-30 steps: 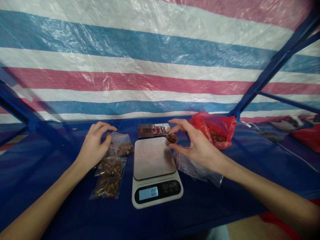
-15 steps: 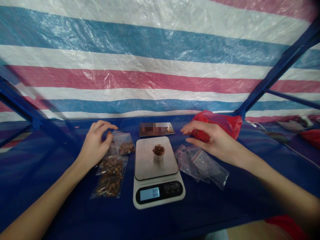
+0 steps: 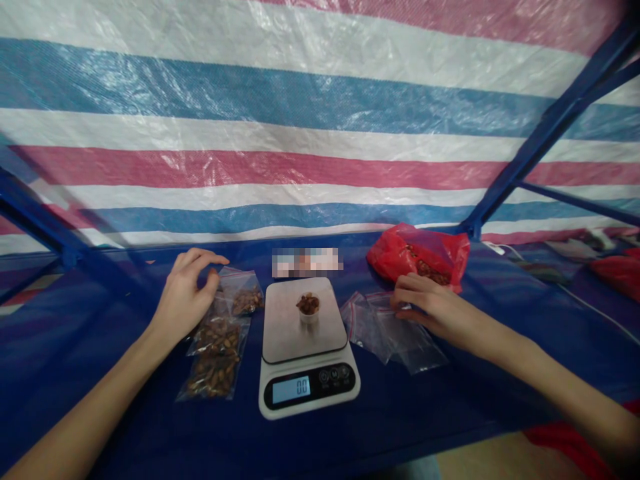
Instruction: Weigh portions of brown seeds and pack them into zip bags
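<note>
My left hand (image 3: 187,290) rests beside the filled clear zip-lock bags (image 3: 217,367), with thumb and fingers apart and nothing between them. Small brown dried pieces, too unclear to name, fill these bags. At the other side, my right hand (image 3: 435,307) has its fingers bent together on the upper edge of an unfilled zip-lock bag (image 3: 420,347), one of several overlapping; its fingertips are partly hidden. Between the hands stands a digital kitchen scale (image 3: 280,333) reading 0.0. A small clear cup (image 3: 309,317) heaped with brown pieces sits on its steel plate.
An open red plastic bag (image 3: 393,257) holding more brown pieces lies behind my right hand. Behind the scale is a flat, blurred-out object (image 3: 305,263). Blue metal posts (image 3: 525,160) and a striped tarp (image 3: 300,167) bound the blue tabletop (image 3: 200,440).
My right hand has come down from in front of the red bag onto the unfilled zip-lock bags, its fingers closing. My left hand keeps its place. The view has shifted slightly.
</note>
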The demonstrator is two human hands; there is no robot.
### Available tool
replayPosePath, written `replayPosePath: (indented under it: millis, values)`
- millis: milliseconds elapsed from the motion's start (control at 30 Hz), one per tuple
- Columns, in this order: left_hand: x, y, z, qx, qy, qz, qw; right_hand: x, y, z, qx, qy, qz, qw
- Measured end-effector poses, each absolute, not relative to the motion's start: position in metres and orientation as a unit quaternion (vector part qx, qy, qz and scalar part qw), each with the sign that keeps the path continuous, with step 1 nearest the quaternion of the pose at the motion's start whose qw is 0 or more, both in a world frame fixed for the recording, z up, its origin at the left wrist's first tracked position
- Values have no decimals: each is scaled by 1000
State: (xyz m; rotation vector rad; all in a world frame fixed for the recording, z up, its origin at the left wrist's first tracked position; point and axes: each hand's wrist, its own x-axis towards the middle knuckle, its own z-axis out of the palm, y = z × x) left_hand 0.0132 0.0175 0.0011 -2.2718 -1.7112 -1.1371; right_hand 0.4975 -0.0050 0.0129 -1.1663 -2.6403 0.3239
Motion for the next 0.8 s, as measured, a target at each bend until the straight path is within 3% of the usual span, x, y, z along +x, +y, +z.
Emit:
replayPosePath:
  millis: [133,267,333,533,800]
  values:
    - [15,14,4,-736,-563,-374,40,495,-1,22,-377,-906,120,150]
    - [32,6,27,-734,-537,-415,38,485,3,63,-361,-903,109,207]
    - [49,2,49,-756,-495,-429,1,471,8,93,-359,-897,70,250]
    - [110,10,117,-837,-402,-316,-194,396,27,156,-263,-902,41,341]
    - [134,47,133,-862,-318,-363,-155,333,43,160,-242,-893,-2,380]
